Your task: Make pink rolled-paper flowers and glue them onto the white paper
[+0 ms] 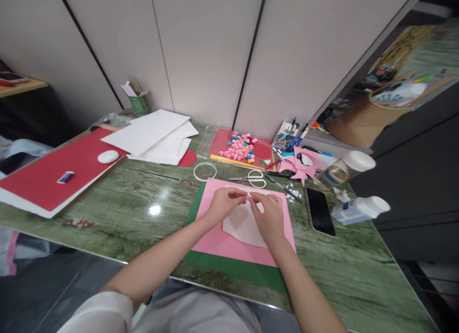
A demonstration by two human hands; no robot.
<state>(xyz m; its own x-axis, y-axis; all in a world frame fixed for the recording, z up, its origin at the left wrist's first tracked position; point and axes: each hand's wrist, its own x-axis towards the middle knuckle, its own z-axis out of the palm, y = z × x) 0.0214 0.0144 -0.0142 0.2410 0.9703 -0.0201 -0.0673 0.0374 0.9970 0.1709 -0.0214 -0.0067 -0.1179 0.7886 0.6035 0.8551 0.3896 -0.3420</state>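
Note:
My left hand (226, 203) and my right hand (268, 213) meet over a white sheet of paper (238, 230), fingertips pinched close together. Whatever sits between the fingertips is tiny, possibly pinkish, and I cannot make it out. Under the white paper lies a pink sheet (211, 242), and beneath that a larger green sheet (236, 271). Just beyond my fingers are white-handled scissors (256, 179) and a roll of clear tape (205, 172). Farther back, a heap of small pink, blue and yellow pieces (239, 147) rests on red paper (218, 140).
Right of the sheets are a phone (320, 211), a white bottle (360, 210) and a clear bottle (344, 169). Pink paper scraps (301, 165) and a box of pens (288, 137) stand behind. On the left are white sheets (150, 132) and a red board (71, 180).

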